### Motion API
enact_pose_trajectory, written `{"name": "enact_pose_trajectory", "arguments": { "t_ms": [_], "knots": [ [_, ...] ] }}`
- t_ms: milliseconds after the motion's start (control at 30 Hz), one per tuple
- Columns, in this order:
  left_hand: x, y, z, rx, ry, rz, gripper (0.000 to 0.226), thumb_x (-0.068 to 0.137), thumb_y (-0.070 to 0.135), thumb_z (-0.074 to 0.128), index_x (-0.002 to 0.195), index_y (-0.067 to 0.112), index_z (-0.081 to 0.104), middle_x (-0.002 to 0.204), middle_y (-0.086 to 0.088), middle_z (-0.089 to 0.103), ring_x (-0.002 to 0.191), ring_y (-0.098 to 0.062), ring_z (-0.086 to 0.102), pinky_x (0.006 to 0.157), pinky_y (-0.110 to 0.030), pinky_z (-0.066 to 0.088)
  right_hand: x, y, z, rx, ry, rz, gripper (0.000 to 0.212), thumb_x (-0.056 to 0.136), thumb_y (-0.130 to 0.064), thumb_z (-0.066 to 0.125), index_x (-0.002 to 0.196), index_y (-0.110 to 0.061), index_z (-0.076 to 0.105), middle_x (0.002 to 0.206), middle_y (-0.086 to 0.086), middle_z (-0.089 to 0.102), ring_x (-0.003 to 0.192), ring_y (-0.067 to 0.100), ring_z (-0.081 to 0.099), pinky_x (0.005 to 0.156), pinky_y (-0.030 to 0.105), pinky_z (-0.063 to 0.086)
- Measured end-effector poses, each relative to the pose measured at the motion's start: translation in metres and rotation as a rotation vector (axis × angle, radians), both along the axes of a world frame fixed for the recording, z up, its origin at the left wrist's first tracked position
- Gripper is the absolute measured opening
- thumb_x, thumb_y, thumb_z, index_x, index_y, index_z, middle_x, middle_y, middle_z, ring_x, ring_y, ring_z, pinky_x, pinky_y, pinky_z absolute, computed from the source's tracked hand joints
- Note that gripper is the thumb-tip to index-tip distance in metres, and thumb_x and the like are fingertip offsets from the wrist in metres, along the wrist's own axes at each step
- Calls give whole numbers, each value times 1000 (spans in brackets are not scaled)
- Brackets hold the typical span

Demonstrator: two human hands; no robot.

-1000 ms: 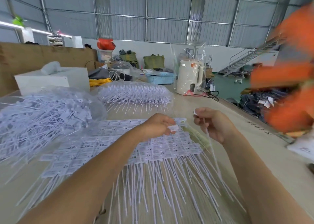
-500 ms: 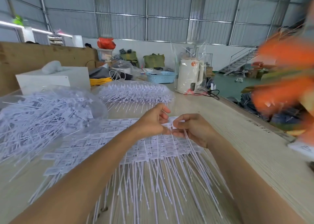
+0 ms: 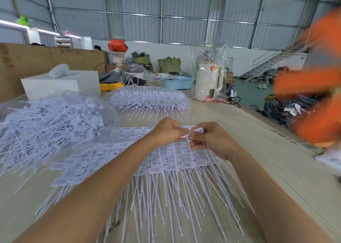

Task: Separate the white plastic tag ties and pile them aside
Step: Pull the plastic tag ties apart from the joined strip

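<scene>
both forearms are bare up to the bottom edge of the view, with no sleeve or cuff in sight behind the fingers; the left hand (image 3: 167, 131) wears no glove, ring or wristband, and the right hand (image 3: 214, 139) is likewise uncovered, its wrist plain, with short unpainted nails showing at the fingertips (image 3: 193, 136)

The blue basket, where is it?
In the head view the blue basket sits at the far end of the table, just left of the white kettle wrapped in clear plastic.
</scene>
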State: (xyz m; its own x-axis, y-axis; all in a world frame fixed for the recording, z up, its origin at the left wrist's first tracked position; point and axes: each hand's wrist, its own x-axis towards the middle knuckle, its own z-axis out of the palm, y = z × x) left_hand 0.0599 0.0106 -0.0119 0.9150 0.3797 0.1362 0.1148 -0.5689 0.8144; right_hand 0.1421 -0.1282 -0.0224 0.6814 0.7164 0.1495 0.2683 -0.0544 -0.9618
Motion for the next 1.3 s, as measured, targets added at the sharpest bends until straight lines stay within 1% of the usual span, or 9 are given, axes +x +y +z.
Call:
{"name": "enact_pose_trajectory", "arguments": {
  "t_ms": [300,467,633,800,900,1033,1100,1200,1300],
  "knots": [
    [-8,9,11,-484,151,-96,40,92,12,50,54,18,57,40,9,31,35,-7,25,39,-19,21,0,1,5,5,-459,-287,18,83,12,54,74,-3,60,60,7,56,50,16,60,51,32,56],
    [-15,15,2,-136,95,-29,25,92,11,56,69,4,61,46,9,57,37,0,48,42,-13,37,25,-30,28,442,259,-261,11,91,3,51,82,1,57,69,10,55,41,8,54,42,17,48],
    [-13,6,9,-27,130,-113,26,80,-15,46,92,-2,66,83,-7,64,63,-5,59,55,-17,46,17,-27,28,363,603,-9,8,93,4,42,92,5,50,61,12,59,45,13,61,44,18,52],
    [-16,0,11,155,187,-149,29,82,-10,54,106,4,63,100,-9,58,82,-17,54,71,-27,48,-3,-5,16,13,415,48,13,93,-4,51,83,-6,59,79,10,63,71,22,64,61,35,59],
    [-18,-1,9,135,155,-155,32,85,-5,58,111,10,50,98,-5,53,79,-18,56,84,-39,50,-14,7,9,-101,174,-9,14,91,-10,57,78,-12,61,76,7,64,70,20,58,59,26,48],
    [-20,2,7,95,90,-158,40,83,-2,64,111,14,40,93,-1,49,77,-16,56,75,-32,49,-22,11,2,-120,50,-4,13,94,-16,56,100,-5,61,94,15,66,74,21,61,65,25,44],
    [-19,5,5,108,80,-125,40,82,2,68,109,16,42,97,-2,50,84,-18,56,78,-33,49,-24,11,4,-59,66,4,6,94,-10,54,95,-6,59,82,14,65,63,20,59,62,27,41],
    [-21,15,4,211,160,-61,20,83,21,71,95,13,58,89,-5,63,83,-19,60,82,-34,49,-22,12,4,18,86,-11,10,93,-1,52,101,-1,59,69,12,56,54,16,51,57,29,44],
    [-25,19,2,172,207,-114,26,88,27,66,66,12,64,63,1,65,61,-12,59,66,-24,48,-19,13,1,6,48,3,15,91,4,53,103,8,60,63,10,54,48,9,53,49,20,48]
  ]
}}
